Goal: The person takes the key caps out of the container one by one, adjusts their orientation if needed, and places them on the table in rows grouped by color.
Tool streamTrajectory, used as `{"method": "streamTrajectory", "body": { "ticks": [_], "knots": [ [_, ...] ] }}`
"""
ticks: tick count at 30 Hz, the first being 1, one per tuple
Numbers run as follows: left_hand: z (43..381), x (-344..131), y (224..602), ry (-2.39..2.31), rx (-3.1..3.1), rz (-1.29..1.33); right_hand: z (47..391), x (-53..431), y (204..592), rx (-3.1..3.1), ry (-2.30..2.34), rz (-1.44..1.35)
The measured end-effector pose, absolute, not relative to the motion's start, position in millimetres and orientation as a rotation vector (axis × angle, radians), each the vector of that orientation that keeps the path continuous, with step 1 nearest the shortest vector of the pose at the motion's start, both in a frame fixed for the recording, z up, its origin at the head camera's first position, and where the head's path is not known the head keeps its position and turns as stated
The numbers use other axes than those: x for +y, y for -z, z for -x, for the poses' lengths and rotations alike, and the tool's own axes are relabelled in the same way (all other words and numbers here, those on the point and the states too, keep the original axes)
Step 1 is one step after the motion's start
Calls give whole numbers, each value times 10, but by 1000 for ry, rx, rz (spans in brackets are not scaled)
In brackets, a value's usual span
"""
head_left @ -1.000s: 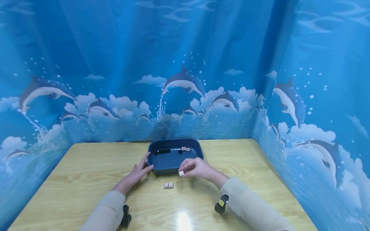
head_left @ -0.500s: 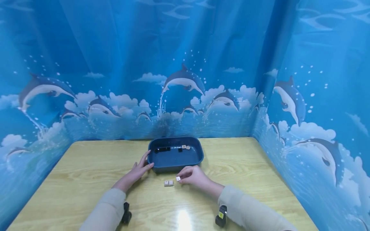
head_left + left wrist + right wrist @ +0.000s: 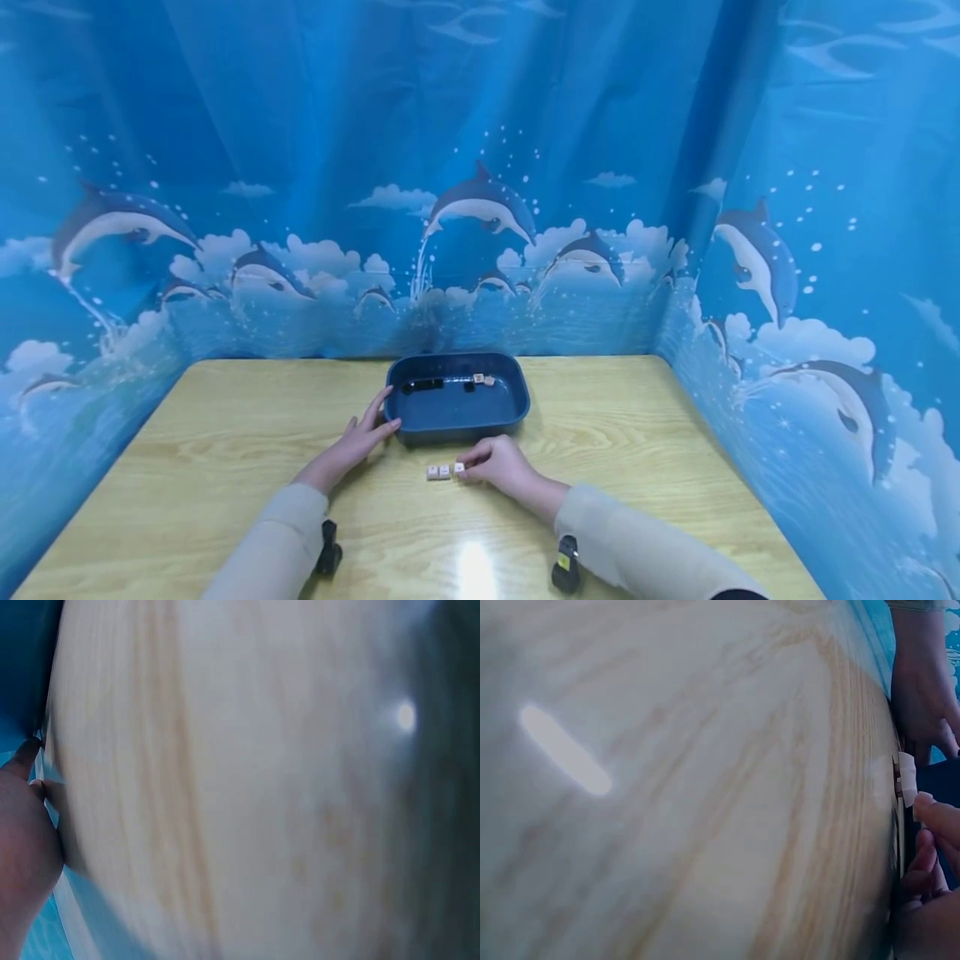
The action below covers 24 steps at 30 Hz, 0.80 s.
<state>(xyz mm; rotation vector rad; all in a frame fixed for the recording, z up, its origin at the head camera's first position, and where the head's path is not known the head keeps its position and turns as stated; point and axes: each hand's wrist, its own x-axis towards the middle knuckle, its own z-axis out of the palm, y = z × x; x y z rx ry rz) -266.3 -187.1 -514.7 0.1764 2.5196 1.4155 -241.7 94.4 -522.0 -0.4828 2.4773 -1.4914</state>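
In the head view, my right hand (image 3: 502, 467) pinches a small white keycap (image 3: 459, 469) between thumb and fingers, at the tabletop. Just left of it lie two more white keycaps (image 3: 438, 472) side by side, a narrow gap away from the pinched one. My left hand (image 3: 352, 450) rests with its fingers extended against the left end of a dark blue plastic basin (image 3: 457, 435). The right wrist view shows my right fingertips (image 3: 924, 801) at a white keycap (image 3: 907, 778), seen edge-on. Only part of my left hand (image 3: 26, 847) appears in the left wrist view.
Inside the basin, near its back wall, lie two pale keycaps (image 3: 483, 379), a small black piece (image 3: 468, 387) and a row of black pieces (image 3: 423, 385). The light wooden table (image 3: 225, 433) meets a blue dolphin-print curtain (image 3: 337, 167) behind.
My right hand has brought its keycap from beside the basin's front wall down and left to the tabletop, next to the two keycaps. The left hand stays at the basin.
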Motion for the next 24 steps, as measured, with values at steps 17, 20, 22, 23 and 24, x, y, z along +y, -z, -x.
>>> {"method": "streamTrajectory", "body": {
  "ticks": [17, 20, 22, 23, 24],
  "knots": [
    [2660, -1873, 5136, -1420, 2530, -192, 2443, 871, 5231, 2523, 1408, 490],
    [2652, -1872, 5125, -1424, 2524, -184, 2448, 871, 5236, 2503, 1427, 500],
    [2647, -1872, 5119, -1427, 2519, -182, 2448, 868, 5236, 2492, 1435, 497],
    [2646, -1871, 5117, -1427, 2518, -181, 2447, 865, 5235, 2490, 1440, 499],
    [2644, -1869, 5115, -1427, 2516, -180, 2447, 864, 5232, 2490, 1442, 501]
  ]
}}
